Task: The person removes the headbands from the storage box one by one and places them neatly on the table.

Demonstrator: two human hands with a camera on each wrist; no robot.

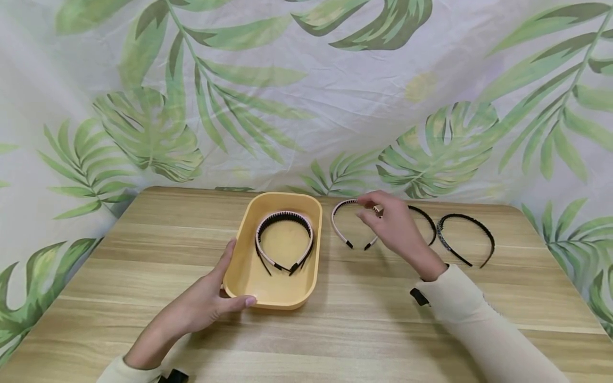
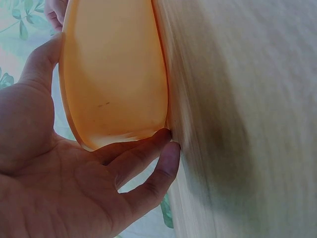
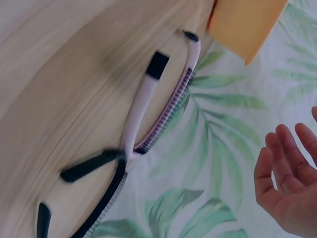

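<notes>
My left hand (image 1: 206, 298) grips the near left corner of a yellow plastic bin (image 1: 231, 282). Its thumb lies over the front rim, and the other fingers are along the left wall and base in the left wrist view. Inside the bin, a pink headband (image 1: 265, 254) with black inner teeth lies over a dark one. Over the row of headbands to the right hovers my right hand (image 1: 395, 223), fingers loosely bent and holding nothing. Nearest to it lie a pink headband (image 3: 141, 111) with black tips and a black headband (image 3: 101, 206), partly hidden by the hand in the head view.
A dark headband with a glittery side (image 1: 445, 242) lies farthest right. Everything stands on a wood-grain table (image 1: 143, 266). Behind the table's far edge hangs a white cloth (image 1: 345, 106) printed with green leaves.
</notes>
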